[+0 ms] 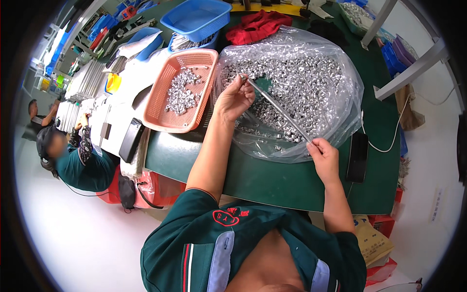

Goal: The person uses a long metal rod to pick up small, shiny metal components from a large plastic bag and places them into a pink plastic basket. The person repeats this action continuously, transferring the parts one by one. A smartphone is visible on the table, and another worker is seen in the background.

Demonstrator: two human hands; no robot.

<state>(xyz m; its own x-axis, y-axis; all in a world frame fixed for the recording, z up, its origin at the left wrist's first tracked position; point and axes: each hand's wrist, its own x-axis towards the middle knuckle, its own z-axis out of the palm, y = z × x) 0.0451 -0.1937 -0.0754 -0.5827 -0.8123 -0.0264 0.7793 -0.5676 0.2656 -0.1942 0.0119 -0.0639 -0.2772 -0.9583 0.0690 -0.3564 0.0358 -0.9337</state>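
Metal rod [278, 108] slanting over clear bag of small silver parts [311, 73] on green worktop [272, 180]; far end pinched in left hand [234, 100] grip, near end in right hand [324, 156] grip. Orange basket [160, 104] beside bag.

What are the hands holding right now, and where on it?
A thin metal rod, gripped at its two ends: the left hand pinches the upper end, the right hand the lower end.
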